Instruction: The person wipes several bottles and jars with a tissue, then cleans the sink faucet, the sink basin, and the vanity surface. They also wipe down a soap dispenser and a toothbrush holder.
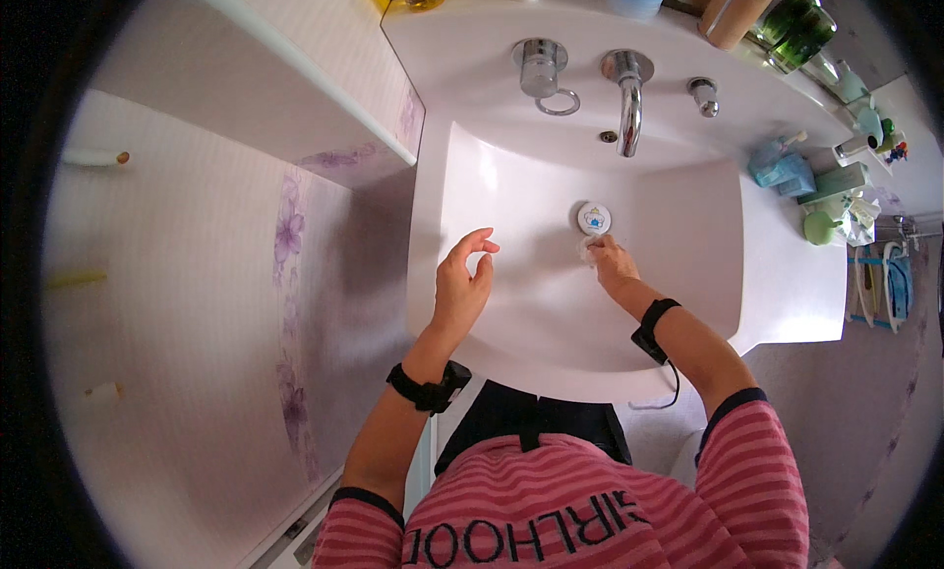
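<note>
My left hand [462,286] hangs over the left side of the white sink [688,264], its fingers apart and nothing in them. In the basin, my right hand [616,265] is closed on a small, whitish crumpled wad [588,250]; whether it is tissue or something else I cannot make out. Just beyond those fingertips sits a round white drain plug [594,218] with a blue pattern. The wad lies close to the plug's near edge; I cannot tell if they touch. A black strap with a small box is on each wrist.
A chrome spout [630,107] reaches over the back of the basin, between a lever handle [540,72] and a small chrome fitting [703,95]. Bottles and boxes crowd the right ledge, near a green round container [819,228]. A tiled wall [197,323] stands at left.
</note>
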Action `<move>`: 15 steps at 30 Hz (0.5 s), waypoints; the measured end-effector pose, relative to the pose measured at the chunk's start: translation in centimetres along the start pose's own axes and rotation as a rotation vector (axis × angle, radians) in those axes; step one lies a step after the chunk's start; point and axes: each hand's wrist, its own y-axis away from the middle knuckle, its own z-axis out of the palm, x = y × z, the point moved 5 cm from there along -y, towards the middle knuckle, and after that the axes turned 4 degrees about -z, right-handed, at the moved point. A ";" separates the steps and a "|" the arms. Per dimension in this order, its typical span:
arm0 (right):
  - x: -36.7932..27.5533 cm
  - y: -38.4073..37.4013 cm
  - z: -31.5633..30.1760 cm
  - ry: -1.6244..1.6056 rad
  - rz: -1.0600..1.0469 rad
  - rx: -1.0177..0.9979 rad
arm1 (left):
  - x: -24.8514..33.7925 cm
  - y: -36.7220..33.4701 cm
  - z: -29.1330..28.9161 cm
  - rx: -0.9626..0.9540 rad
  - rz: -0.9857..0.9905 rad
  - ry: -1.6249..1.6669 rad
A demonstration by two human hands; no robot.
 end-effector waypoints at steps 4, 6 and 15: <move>-9.4 -1.6 0.9 -0.424 0.283 -0.214 | -0.8 0.7 0.0 -0.022 -0.121 -0.029; -13.0 -2.9 0.1 -0.447 -0.006 -0.105 | 0.2 0.5 0.9 -0.029 -0.057 -0.034; -5.4 -6.7 -0.5 -0.119 0.118 -0.081 | 1.2 0.5 1.4 -0.027 -0.012 -0.052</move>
